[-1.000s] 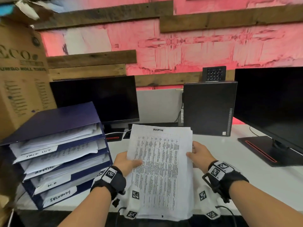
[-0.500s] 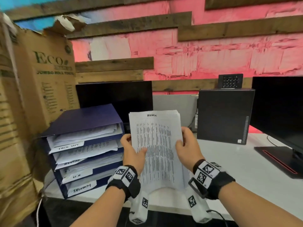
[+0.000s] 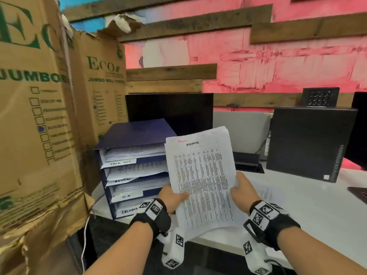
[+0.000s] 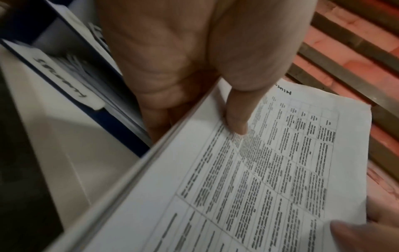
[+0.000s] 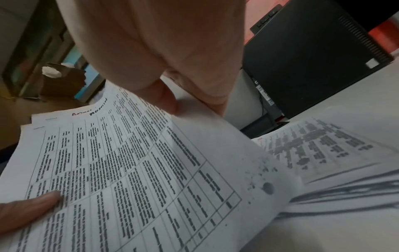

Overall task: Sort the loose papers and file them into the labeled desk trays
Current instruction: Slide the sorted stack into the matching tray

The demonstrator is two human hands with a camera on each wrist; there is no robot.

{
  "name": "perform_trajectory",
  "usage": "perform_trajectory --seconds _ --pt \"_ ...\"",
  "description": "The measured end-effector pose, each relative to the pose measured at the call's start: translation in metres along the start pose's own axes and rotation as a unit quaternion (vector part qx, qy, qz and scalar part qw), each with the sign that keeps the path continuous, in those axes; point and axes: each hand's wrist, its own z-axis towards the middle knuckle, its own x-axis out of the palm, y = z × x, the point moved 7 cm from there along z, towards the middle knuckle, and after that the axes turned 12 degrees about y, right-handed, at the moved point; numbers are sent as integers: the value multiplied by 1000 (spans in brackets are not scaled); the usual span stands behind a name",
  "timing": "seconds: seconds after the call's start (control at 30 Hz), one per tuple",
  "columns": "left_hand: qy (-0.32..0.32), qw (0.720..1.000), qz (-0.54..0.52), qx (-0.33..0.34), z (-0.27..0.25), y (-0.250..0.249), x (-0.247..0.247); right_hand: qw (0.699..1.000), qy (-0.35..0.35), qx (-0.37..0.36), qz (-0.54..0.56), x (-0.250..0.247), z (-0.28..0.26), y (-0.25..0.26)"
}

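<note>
My left hand point(image 3: 171, 197) and right hand point(image 3: 241, 190) pinch side edges of paper stack point(image 3: 202, 179) headed ADMIN, held upright so heading reads. Blue tray rack point(image 3: 127, 167) at ten o'clock, touching stack's left edge; ADMIN tray point(image 3: 123, 180) second down, likely target.

four tray tiers point(image 3: 139, 176), two boxes point(image 3: 35, 116), two monitors point(image 3: 168, 112)

"ADMIN" atop held papers point(image 3: 200, 175)

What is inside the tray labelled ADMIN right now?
The ADMIN tray, second from top in the blue rack, already holds printed sheets. How many, and what lies deeper, is hidden by the tray above.
</note>
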Motion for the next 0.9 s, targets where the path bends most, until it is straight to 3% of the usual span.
perform_trajectory --seconds 0.13,0.33,0.5,0.63,0.77,0.9 --pt "-34 999 17 -4 -24 18 -38 998 53 -13 20 29 -3 23" --pt "38 988 130 -68 -61 57 -74 985 170 9 -29 82 -4 35" --pt "53 971 195 -126 -85 88 -94 959 271 31 -78 125 2 37" --pt "38 960 214 -174 -62 165 -135 931 331 61 -140 153 5 39" --pt "13 975 161 -155 -103 110 -140 932 331 80 -123 163 12 44" --pt "-47 993 36 -102 -107 90 -151 951 300 37 -70 160 23 57"
